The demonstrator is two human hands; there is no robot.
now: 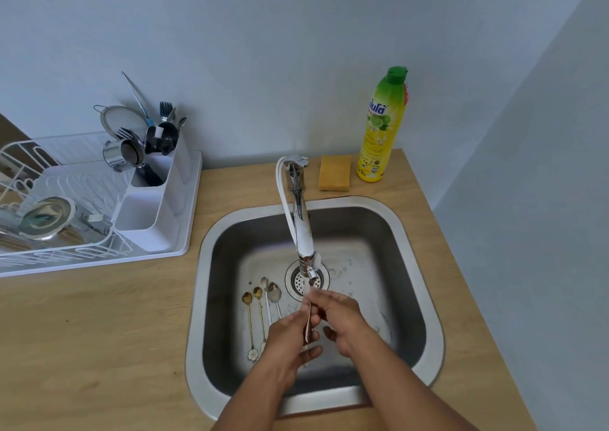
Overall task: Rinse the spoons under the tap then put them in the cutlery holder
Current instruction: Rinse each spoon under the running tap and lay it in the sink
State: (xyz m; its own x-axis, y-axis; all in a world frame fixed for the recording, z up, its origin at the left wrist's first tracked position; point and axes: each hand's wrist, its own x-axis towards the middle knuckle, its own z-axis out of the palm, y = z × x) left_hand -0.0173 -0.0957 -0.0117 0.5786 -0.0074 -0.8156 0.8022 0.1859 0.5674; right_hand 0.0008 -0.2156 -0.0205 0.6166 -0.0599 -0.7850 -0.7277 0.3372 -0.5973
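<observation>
Head view, and it's all happening low in the middle of the frame: one spoon (309, 320) sits under the tap's nozzle (312, 275), its handle running down between both hands and its bowl end hidden by fingers. Left hand (291, 335) has its fingers curled round the lower handle, gripping it; right hand (339, 321) comes in from the right, its fingers (321, 295) bent over the top of the spoon right beneath the nozzle, pinching it there. Whether water is running is hard to tell from here. Just left of the hands, four more spoons (260, 312) lie side by side on the floor of the steel sink (428, 298), bowls pointing up the frame toward the drain (298, 280), two gold ones on the left, two silvery ones beside them, one gold handle ending in a little flower. Tap (298, 199) rises from the wooden tabletop (99, 331) behind the sink, a white hose looping alongside it. Over to the left of the frame, the white cutlery holder (155, 206) stands in a dish rack (66, 232), its far compartments holding forks and utensils, the nearest compartment showing only white walls. Upper right of the sink, a yellow sponge (334, 173) lies flat, and a yellow-green dish soap bottle (384, 127) stands upright just beside it against the wall.
</observation>
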